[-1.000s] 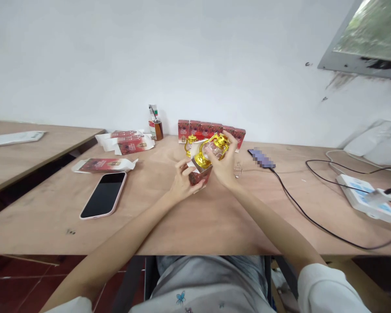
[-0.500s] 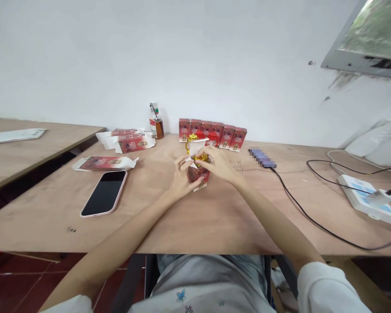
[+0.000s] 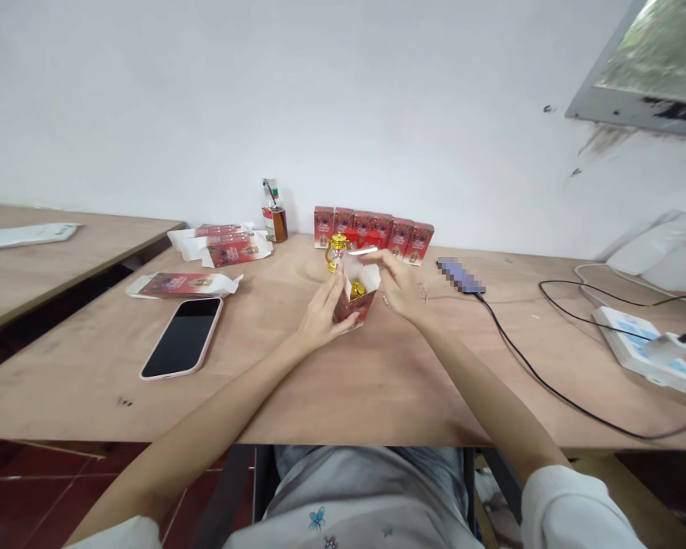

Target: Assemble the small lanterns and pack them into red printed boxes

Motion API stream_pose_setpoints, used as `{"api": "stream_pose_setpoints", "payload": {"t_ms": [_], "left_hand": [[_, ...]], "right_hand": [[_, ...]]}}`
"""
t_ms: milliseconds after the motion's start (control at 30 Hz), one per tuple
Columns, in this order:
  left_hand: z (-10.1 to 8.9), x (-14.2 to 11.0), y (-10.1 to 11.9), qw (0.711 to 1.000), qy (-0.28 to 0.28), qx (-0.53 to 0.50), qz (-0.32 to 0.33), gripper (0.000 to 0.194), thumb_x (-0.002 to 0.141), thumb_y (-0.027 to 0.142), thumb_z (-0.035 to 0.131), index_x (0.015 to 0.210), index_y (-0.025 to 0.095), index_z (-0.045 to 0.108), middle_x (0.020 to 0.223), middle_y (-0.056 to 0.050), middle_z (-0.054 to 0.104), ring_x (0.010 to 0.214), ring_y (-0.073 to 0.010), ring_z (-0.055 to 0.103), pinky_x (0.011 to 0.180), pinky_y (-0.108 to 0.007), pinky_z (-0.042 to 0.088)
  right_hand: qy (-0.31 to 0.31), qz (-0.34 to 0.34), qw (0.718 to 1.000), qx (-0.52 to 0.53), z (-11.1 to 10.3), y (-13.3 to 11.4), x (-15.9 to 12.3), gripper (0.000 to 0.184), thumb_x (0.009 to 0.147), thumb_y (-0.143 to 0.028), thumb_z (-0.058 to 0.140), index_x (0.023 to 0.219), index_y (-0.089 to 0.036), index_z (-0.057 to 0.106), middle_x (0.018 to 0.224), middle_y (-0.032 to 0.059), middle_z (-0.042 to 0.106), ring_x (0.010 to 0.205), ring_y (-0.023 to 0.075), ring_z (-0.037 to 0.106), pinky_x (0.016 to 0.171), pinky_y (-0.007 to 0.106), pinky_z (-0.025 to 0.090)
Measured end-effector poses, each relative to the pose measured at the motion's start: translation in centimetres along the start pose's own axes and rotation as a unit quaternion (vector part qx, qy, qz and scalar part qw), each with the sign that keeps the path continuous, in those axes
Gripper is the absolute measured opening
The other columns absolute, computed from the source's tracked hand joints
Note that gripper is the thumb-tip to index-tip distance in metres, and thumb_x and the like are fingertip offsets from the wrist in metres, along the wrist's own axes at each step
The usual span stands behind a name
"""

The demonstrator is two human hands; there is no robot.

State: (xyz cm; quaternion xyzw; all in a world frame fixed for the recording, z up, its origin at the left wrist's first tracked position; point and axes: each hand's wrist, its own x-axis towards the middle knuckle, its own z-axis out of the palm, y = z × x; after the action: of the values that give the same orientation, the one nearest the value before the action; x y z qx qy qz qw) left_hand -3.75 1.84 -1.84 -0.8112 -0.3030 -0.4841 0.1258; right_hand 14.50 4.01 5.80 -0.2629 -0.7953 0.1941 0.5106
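A small red printed box (image 3: 361,308) stands with its top open and white flaps raised, gripped from the left by my left hand (image 3: 320,311). Inside it, the gold top of a small lantern (image 3: 357,289) shows; its lower part is hidden by the box walls. At the box's raised white top flap (image 3: 361,253), the bent fingers of my right hand (image 3: 399,282) close on its edge. Just behind the box stands another gold lantern (image 3: 336,252) with a clear body. Small red items (image 3: 371,238), partly hidden, sit behind my right hand.
A row of several closed red boxes (image 3: 401,238) stands by the wall. Flattened boxes (image 3: 237,250) and another flattened box (image 3: 180,285) lie left, near a phone (image 3: 181,338) and a bottle (image 3: 279,224). Right are a second phone (image 3: 460,276), a black cable (image 3: 526,370) and a power strip (image 3: 643,347).
The gold lantern in my right hand has gone down into the red box. My right hand has then moved off it to the flap. My left hand still holds the box.
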Motion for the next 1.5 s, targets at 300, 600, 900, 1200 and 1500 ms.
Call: {"api": "stream_pose_setpoints", "payload": {"t_ms": [300, 600, 900, 1200, 1500], "left_hand": [[-0.9, 0.7, 0.9, 0.998, 0.004, -0.025, 0.052, 0.068, 0.084, 0.027, 0.06, 0.145, 0.021, 0.028, 0.137, -0.016, 0.05, 0.126, -0.0257, 0.049, 0.099, -0.044, 0.045], [-1.5, 1.1, 0.3, 0.999, -0.017, -0.043, 0.026, 0.057, 0.084, 0.031, 0.061, 0.136, 0.019, 0.041, 0.129, -0.015, 0.057, 0.12, -0.0261, 0.054, 0.097, -0.045, 0.046], [-1.5, 0.8, -0.4, 0.999, -0.03, -0.024, -0.029, 0.044, 0.081, 0.031, 0.061, 0.122, 0.018, 0.048, 0.12, -0.013, 0.058, 0.11, -0.0254, 0.055, 0.094, -0.044, 0.046], [-1.6, 1.0, -0.8, 0.998, -0.039, -0.017, -0.036, 0.039, 0.08, 0.033, 0.062, 0.115, 0.018, 0.052, 0.114, -0.012, 0.058, 0.106, -0.0253, 0.056, 0.092, -0.043, 0.049], [0.5, -1.0, -0.8, 0.988, 0.088, -0.077, -0.098, 0.081, 0.073, 0.035, 0.072, 0.137, 0.022, 0.023, 0.133, -0.017, 0.034, 0.125, -0.029, 0.045, 0.086, -0.042, 0.056]], "right_hand": [[0.031, 0.105, 0.985, 0.131, 0.3, 0.9, 0.1, 0.031, 0.068, -0.022, 0.067, 0.096, -0.023, 0.052, 0.099, 0.003, 0.061, 0.089, 0.0155, 0.061, 0.082, 0.035, 0.054], [-0.025, 0.077, 0.993, 0.086, 0.3, -0.1, 0.1, 0.056, 0.075, -0.033, 0.068, 0.126, -0.031, 0.045, 0.121, 0.0054, 0.055, 0.085, 0.0143, 0.061, 0.08, 0.034, 0.054], [-0.053, 0.017, 0.997, 0.05, -0.1, 0.9, -0.7, 0.026, 0.084, -0.044, 0.06, 0.103, -0.028, 0.066, 0.107, 0.0046, 0.062, 0.1, 0.019, 0.061, 0.088, 0.039, 0.053], [-0.044, 0.033, 0.997, 0.057, 0.0, 1.5, -0.6, 0.02, 0.079, -0.041, 0.067, 0.091, -0.025, 0.071, 0.103, 0.0054, 0.067, 0.099, 0.0195, 0.064, 0.09, 0.04, 0.052], [-0.069, -0.023, 0.996, -0.052, -0.3, 0.1, -1.1, 0.019, 0.088, -0.037, 0.057, 0.093, -0.027, 0.072, 0.105, 0.0056, 0.068, 0.099, 0.0204, 0.063, 0.092, 0.041, 0.048]]}}
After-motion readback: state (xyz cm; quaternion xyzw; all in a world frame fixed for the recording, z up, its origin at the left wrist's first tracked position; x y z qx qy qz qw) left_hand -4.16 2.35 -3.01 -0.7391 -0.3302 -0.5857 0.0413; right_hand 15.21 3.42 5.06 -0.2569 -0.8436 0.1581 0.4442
